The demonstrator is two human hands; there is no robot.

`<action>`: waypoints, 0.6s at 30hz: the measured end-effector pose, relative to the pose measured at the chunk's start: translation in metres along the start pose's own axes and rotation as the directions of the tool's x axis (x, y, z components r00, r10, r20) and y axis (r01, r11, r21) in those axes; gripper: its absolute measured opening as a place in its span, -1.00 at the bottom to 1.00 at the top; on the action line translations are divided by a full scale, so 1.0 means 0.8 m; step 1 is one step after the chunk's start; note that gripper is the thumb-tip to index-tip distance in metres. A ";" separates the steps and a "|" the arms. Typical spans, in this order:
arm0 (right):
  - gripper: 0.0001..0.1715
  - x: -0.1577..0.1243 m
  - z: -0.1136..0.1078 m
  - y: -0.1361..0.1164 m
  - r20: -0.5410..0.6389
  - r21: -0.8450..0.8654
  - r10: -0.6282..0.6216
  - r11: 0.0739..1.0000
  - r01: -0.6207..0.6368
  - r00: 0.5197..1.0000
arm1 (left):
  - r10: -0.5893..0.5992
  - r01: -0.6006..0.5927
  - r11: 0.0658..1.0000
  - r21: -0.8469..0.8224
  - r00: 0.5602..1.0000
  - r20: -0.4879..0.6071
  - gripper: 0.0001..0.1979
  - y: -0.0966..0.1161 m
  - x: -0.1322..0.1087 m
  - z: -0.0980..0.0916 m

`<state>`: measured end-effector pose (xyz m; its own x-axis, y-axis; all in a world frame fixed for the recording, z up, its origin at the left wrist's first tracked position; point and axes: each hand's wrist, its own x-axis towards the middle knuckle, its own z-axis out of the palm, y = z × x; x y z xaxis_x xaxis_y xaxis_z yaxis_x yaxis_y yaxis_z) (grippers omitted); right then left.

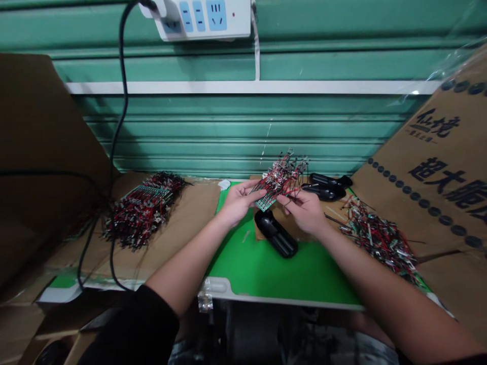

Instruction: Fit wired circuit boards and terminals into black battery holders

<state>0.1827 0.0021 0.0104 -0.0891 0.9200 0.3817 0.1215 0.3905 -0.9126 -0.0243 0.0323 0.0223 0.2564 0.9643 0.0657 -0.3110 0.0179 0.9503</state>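
Presently, the wired circuit board [265,202] is above the green bench [236,263]. The left hand [236,204] clamps one side with its fingers and the right hand [306,210] pinches the other, probably for keeping it steady. The left heap [140,213] and the right heap [380,241] seem placed for easy reach. The fingertips beneath are hidden; which wires the right hand grips, I cannot tell.

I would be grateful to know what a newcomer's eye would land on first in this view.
Probably the wired circuit board, bristling with red and black wires, held by the left hand and right hand over the green tabletop. Next might come the left pile of wired parts on cardboard and the right pile beside the printed carton. The white power strip at the top also stands out.
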 end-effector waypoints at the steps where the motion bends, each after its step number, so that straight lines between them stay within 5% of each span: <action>1: -0.43 0.001 -0.002 0.000 -0.006 -0.026 -0.010 1.000 0.009 1.000 | 0.004 -0.004 0.999 -0.036 1.000 0.002 -0.39 0.000 0.001 -0.002; 7: -0.50 0.006 -0.012 0.008 -0.035 -0.162 -0.014 0.987 0.008 0.999 | -0.007 0.010 0.987 -0.162 1.000 0.018 -0.43 0.007 0.001 -0.005; 11: -0.62 0.009 -0.015 0.025 -0.055 -0.413 -0.094 0.908 0.063 0.994 | 0.022 -0.018 0.981 -0.195 1.000 0.017 -0.45 0.013 -0.002 -0.004; 15: -0.62 0.012 -0.022 0.034 -0.073 -0.502 -0.076 0.864 0.029 0.994 | 0.051 -0.063 0.981 -0.184 0.996 -0.066 -0.50 0.022 -0.001 -0.012; 18: -0.58 0.012 -0.026 0.029 -0.009 -0.561 -0.148 0.819 0.118 0.989 | 0.080 -0.098 0.979 -0.177 0.991 -0.107 -0.51 0.030 0.002 -0.021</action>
<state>0.2051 0.0207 -0.0038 -0.0977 0.8524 0.5136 0.6439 0.4477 -0.6205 -0.0468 0.0385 0.0405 0.1312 0.9854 0.1082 -0.4918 -0.0301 0.8702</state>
